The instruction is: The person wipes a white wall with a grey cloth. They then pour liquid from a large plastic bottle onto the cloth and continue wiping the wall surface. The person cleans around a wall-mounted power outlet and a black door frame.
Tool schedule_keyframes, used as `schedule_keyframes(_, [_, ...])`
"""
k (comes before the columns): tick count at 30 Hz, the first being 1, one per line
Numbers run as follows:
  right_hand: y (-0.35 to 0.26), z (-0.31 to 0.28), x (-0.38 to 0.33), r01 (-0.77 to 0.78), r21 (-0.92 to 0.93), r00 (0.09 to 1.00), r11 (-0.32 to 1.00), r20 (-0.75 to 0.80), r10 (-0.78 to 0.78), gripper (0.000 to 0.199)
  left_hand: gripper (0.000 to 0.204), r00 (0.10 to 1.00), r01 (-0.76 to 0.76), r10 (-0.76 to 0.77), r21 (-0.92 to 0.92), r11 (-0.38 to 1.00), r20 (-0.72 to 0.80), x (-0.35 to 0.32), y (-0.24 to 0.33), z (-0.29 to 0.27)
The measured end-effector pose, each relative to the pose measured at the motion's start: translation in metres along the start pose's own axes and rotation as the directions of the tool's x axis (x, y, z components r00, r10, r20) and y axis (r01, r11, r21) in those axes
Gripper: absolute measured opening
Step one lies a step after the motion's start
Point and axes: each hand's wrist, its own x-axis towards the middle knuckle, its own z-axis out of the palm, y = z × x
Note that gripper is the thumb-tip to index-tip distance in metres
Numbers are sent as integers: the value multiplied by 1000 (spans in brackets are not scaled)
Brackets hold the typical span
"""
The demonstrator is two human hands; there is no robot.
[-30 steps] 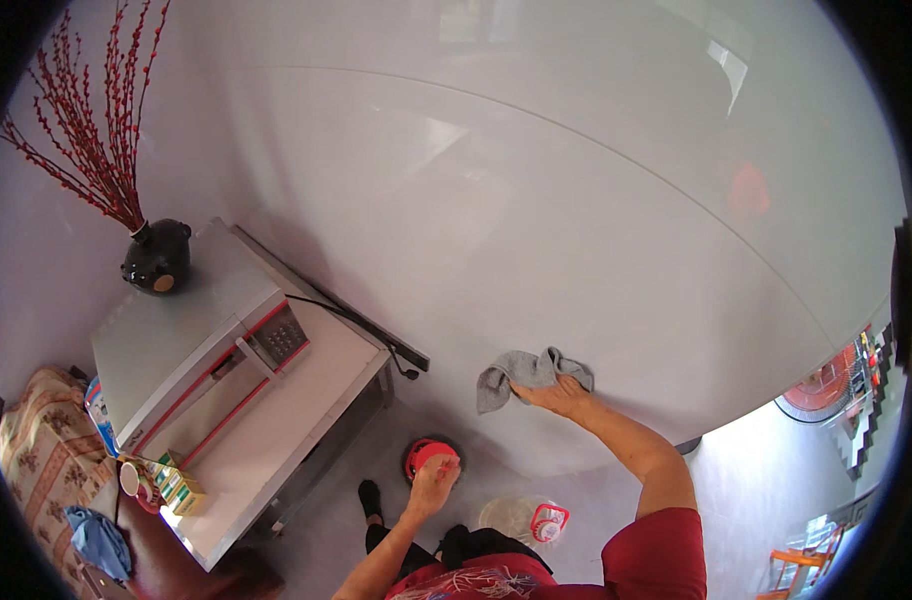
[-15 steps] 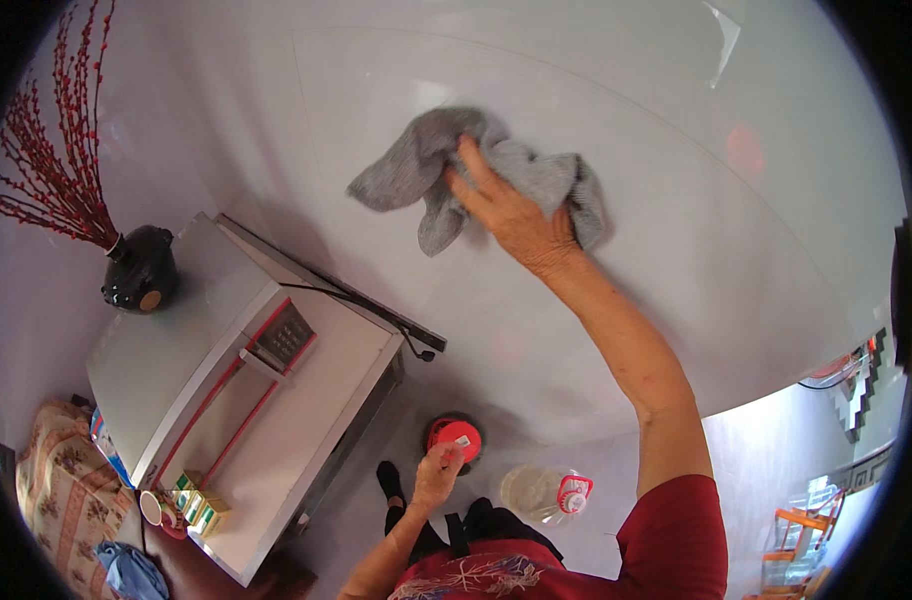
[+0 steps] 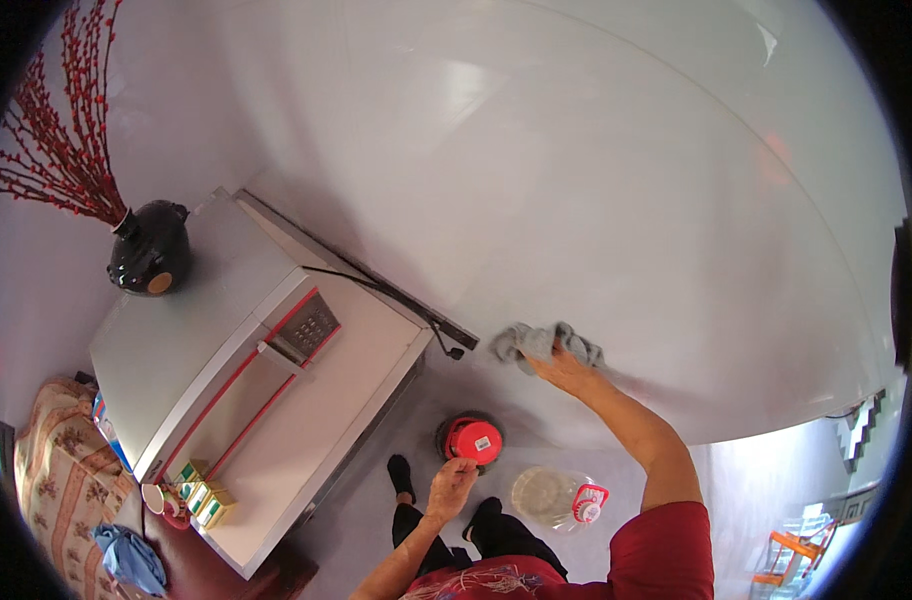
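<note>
One outstretched right hand (image 3: 566, 372) presses grey cloth (image 3: 541, 343) against wall (image 3: 596, 180).

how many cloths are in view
2: a grey cloth under the right hand on the white wall, and a blue cloth at lower left.

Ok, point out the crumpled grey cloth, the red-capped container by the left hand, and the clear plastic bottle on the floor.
Crumpled grey cloth (image 3: 536, 342), head view, on its bunched middle.
Red-capped container (image 3: 473, 440), head view, on the red cap.
Clear plastic bottle (image 3: 548, 495), head view, on its see-through body.
</note>
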Motion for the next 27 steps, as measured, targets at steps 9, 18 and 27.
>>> schedule_keyframes(9, [-52,84,-84,-109,467,994,877,47,99,14,24,996,51,-44,77,996,-80,-11,-16,-35])
schedule_keyframes(18, [-95,189,101,-107,652,993,750,39,107,31,21,982,60,-49,56,997,-185,1,-15,-88])
schedule_keyframes(27, [-47,88,304,-74,770,955,634,-128,267,39,19,970,108,-112,-30,994,-214,33,-14,-142])
